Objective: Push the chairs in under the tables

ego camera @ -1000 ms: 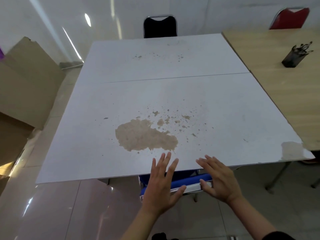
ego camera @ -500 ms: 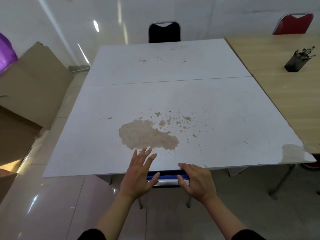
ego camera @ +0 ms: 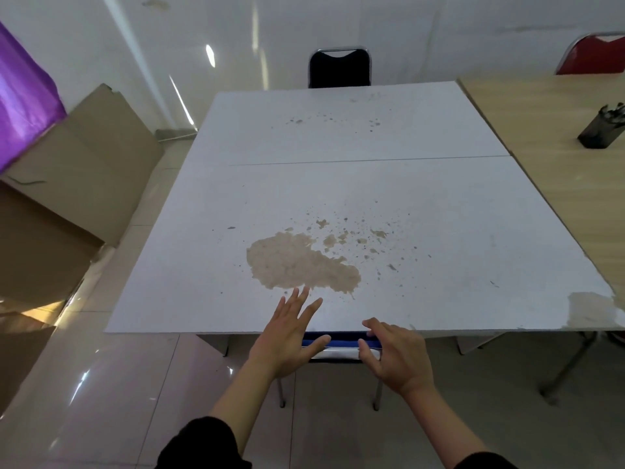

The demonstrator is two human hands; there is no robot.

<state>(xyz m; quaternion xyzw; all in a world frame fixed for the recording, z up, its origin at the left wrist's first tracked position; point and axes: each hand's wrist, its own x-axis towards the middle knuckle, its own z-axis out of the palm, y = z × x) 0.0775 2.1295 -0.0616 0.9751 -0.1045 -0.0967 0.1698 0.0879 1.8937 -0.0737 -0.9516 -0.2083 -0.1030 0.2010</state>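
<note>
A blue chair (ego camera: 338,343) with metal legs stands at the near edge of the white table (ego camera: 338,198); only the top of its backrest shows, the seat being hidden under the tabletop. My left hand (ego camera: 287,336) lies flat against the backrest's left end, fingers spread over the table edge. My right hand (ego camera: 395,353) curls its fingers and thumb around the right end. A black chair (ego camera: 339,67) is tucked in at the far side. A red chair (ego camera: 595,57) stands behind the wooden table (ego camera: 558,164).
The white top bears a large brown stain (ego camera: 301,265). A dark pen holder (ego camera: 600,132) stands on the wooden table, which butts against the white table's right side. Cardboard sheets (ego camera: 84,164) and a purple cloth (ego camera: 23,106) line the left wall. The floor is glossy tile.
The blue chair has slid forward under the white table, so less of its backrest shows. Both hands moved forward with it, and my right fingers have curled around the backrest.
</note>
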